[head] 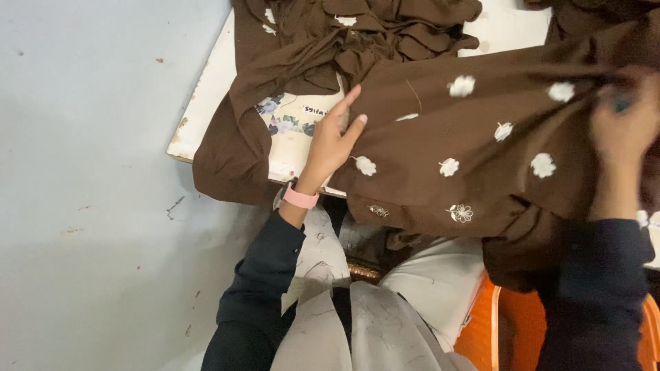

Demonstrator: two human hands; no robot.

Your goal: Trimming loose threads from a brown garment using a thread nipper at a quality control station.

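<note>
A brown fabric [440,130] scattered with small white embroidered flowers [462,86] lies spread across a white table [206,89], bunched into folds at the far side and spilling over the near edge toward the person's lap. One flower near the hem [460,213] is only an outline, not filled in.

The left hand [335,137] rests flat on the cloth near the table's near edge, fingers stretched out and released, the palm pressing the fabric down rather than closing around it. Its fingertips touch a fold where the cloth meets a bare patch of table. A pink wristband [300,198] circles the wrist, above a dark sleeve [258,288].

The right hand [622,130] is raised at the right side, blurred by motion; it seems to be pinching a gathered ridge of the brown fabric between fingers and thumb, drawing the cloth taut toward itself, though the blur keeps the exact hold from showing clearly. Something small and dark teal shows at its fingers, too smeared to identify.

On the bare patch of table beside the left hand sits a floral sticker [285,124] in blue and purple. Below the table edge are the person's pale grey garment [357,323] and an orange chair [509,323] at the right. The floor [89,172] to the left is pale grey with small marks.
</note>
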